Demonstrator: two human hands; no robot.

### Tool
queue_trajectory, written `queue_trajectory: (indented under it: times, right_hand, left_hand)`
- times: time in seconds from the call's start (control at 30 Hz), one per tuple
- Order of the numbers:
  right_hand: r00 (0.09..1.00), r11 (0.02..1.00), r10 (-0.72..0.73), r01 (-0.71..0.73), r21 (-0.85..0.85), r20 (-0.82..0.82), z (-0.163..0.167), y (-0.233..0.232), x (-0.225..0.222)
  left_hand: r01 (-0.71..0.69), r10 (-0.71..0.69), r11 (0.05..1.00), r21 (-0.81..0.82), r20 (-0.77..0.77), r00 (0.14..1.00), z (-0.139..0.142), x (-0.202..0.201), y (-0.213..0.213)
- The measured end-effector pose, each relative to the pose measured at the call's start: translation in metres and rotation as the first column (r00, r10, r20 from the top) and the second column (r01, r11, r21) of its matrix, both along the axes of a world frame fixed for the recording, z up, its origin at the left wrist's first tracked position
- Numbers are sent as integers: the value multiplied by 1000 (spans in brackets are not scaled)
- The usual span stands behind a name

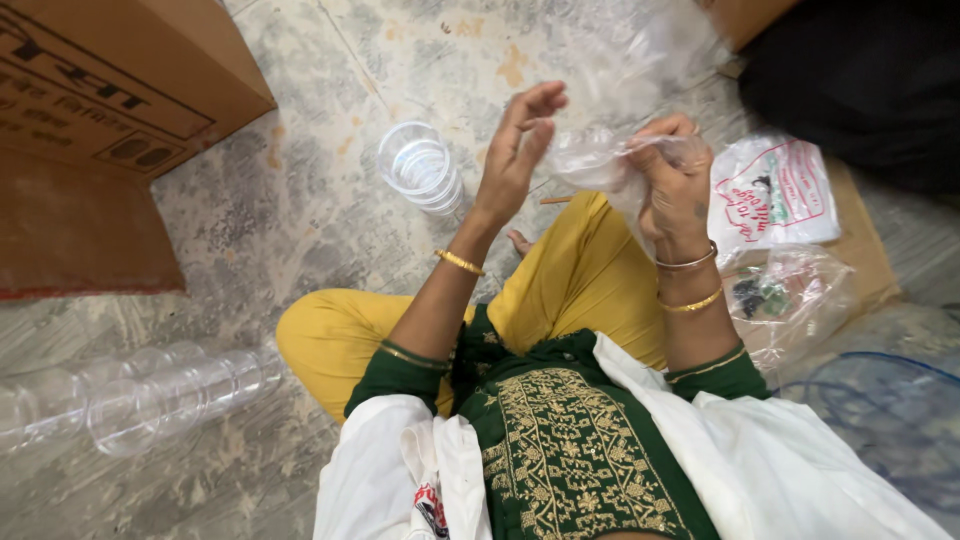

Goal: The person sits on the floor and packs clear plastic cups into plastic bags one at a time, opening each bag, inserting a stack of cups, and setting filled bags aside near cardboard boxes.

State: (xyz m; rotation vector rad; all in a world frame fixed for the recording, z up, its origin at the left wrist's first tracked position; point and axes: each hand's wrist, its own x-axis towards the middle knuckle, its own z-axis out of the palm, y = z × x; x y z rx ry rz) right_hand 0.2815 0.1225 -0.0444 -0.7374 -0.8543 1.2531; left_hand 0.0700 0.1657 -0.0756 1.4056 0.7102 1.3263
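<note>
Head view, right hand gripping clear bag, brown carton upper left

Mustard-yellow trousers, green gold-embroidered tunic, brown cardboard box.

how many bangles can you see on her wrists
3. One gold bangle on the left wrist; a thin upper bangle and a gold lower bangle on the right wrist.

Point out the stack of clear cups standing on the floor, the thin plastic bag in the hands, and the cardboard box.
stack of clear cups [421, 167], head view, on its rim.
plastic bag [585, 158], head view, crumpled middle.
cardboard box [120, 70], head view, on its side panel.
</note>
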Motion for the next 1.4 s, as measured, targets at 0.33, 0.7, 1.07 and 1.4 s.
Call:
queue_trajectory:
  times: [0.33, 0.7, 1.07, 1.4]
  right_hand:
    - [995, 997, 81, -80, -16, 61, 39, -11, -56]
    - [933, 941, 323, -335, 58, 157, 29, -11, -80]
    - [874, 842, 456, -485, -238, -170, 0, 2, -55]
    - [850, 908, 391, -293, -300, 354, -51, 25, -72]
  left_hand:
    - [-301, 352, 934, 191, -356, 866, 68, -20, -61]
    - [-195, 207, 922, 336, 1, 978, 71, -44, -89]
    - [32, 121, 882, -471, 291, 949, 26, -109, -122]
    - [-677, 627, 736, 15, -394, 672, -45, -126, -98]
